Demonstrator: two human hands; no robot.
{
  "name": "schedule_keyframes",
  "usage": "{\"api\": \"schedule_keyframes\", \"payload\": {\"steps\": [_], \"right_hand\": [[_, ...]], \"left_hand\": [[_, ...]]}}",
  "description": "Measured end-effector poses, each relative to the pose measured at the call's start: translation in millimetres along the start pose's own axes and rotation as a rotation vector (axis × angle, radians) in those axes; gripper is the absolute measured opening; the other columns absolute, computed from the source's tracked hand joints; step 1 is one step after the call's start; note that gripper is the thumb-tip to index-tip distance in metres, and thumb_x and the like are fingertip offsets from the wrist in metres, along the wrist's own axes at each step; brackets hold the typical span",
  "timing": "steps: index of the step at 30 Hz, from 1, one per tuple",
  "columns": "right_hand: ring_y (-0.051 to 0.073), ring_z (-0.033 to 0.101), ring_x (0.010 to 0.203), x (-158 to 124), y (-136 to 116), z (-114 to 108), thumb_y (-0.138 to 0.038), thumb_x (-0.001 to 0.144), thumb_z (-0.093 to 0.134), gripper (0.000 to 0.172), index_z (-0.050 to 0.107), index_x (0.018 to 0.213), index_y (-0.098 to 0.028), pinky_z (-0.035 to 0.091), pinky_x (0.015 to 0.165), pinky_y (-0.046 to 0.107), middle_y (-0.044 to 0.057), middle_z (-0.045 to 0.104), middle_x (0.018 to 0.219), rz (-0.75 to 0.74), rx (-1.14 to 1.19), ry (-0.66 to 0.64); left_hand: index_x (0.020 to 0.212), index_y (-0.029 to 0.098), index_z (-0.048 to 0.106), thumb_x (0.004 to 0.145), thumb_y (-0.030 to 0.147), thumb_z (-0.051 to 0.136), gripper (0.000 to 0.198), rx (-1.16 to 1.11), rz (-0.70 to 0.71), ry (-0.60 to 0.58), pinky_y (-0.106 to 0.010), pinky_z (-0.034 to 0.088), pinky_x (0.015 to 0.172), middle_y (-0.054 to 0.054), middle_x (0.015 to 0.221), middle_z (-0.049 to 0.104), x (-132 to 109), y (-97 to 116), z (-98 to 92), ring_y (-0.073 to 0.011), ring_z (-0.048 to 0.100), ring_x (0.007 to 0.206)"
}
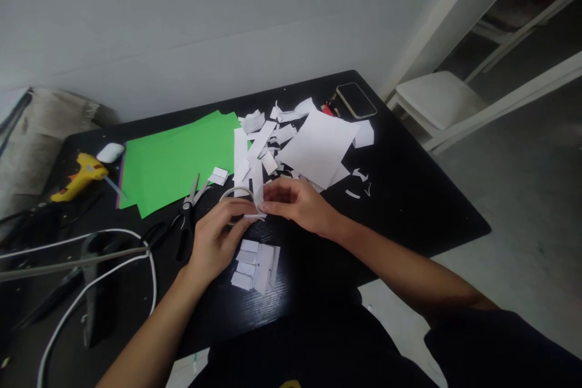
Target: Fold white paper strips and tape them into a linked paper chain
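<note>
My left hand point(221, 231) pinches a curled white paper strip point(236, 190) that loops above its fingers. My right hand point(297, 201) is closed on the same strip at its right side, thumb and fingertips close to the left hand's. Below both hands lies a group of small folded white papers point(257, 267) on the black table point(313, 273). Black scissors point(186, 209) rest with their blades apart just left of my left hand. Behind the hands is a pile of white paper scraps point(269, 162).
Green sheets point(177, 160) lie at the left, beside a yellow glue gun point(84, 177) and a white case point(110, 153). A large white sheet point(318, 144) and a phone point(356, 100) are at the back right. A white cable point(152, 282) loops at the lower left.
</note>
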State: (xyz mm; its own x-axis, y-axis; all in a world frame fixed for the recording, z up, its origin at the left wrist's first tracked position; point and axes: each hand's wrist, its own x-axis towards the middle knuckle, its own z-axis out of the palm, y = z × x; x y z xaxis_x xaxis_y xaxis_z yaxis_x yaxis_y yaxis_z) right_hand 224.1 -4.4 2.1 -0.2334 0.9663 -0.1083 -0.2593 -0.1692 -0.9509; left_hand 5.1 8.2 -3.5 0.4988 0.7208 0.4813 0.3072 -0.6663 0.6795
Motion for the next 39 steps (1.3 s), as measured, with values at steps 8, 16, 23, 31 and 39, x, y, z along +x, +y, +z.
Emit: {"api": "schedule_keyframes", "payload": {"steps": [8,16,23,31,39], "right_hand": [[0.014,0.063,0.075,-4.7,-5.8,6.2,-0.039,0.081,0.087,0.026,0.070,0.084,-0.019,0.052,0.073,0.029,-0.001,0.069,0.080,-0.115,-0.166,0.045],[0.011,0.062,0.067,-3.9,-10.0,6.2,-0.035,0.082,0.086,0.024,0.068,0.083,-0.019,0.054,0.067,0.026,-0.003,0.068,0.075,-0.086,-0.110,0.026],[0.012,0.063,0.064,-3.5,-8.1,5.9,-0.038,0.078,0.088,0.026,0.071,0.082,-0.018,0.049,0.055,0.024,0.000,0.070,0.072,-0.039,-0.107,0.044],[0.013,0.063,0.064,-6.4,-9.3,8.6,-0.035,0.076,0.089,0.021,0.075,0.079,-0.019,0.054,0.061,0.027,0.000,0.071,0.072,-0.046,-0.099,0.063],[0.012,0.065,0.064,-7.2,-7.5,10.5,-0.025,0.076,0.086,0.011,0.080,0.084,-0.019,0.054,0.062,0.027,0.000,0.073,0.073,-0.056,-0.055,0.088]], "left_hand": [[0.106,0.021,0.069,0.096,0.011,0.071,0.015,-0.012,-0.063,0.030,-0.028,0.056,0.082,-0.003,0.099,0.074,-1.7,2.9,0.6,-0.0151,0.070,0.090],[0.112,0.022,0.069,0.100,0.015,0.065,0.015,-0.012,-0.106,0.004,-0.031,0.055,0.083,-0.004,0.101,0.073,-0.1,7.8,1.7,-0.0161,0.069,0.091],[0.108,0.021,0.069,0.102,0.019,0.063,0.009,-0.007,-0.136,-0.001,-0.029,0.055,0.080,-0.004,0.096,0.072,-0.6,9.1,1.3,-0.0157,0.069,0.087],[0.099,0.021,0.071,0.097,0.020,0.070,0.002,0.026,-0.133,0.061,-0.027,0.056,0.074,-0.002,0.089,0.074,-0.7,8.2,3.7,-0.0153,0.069,0.079],[0.102,0.021,0.071,0.096,0.020,0.072,0.007,0.014,-0.181,0.097,-0.023,0.055,0.072,-0.001,0.092,0.075,-4.2,6.8,5.8,-0.0130,0.070,0.080]]}}
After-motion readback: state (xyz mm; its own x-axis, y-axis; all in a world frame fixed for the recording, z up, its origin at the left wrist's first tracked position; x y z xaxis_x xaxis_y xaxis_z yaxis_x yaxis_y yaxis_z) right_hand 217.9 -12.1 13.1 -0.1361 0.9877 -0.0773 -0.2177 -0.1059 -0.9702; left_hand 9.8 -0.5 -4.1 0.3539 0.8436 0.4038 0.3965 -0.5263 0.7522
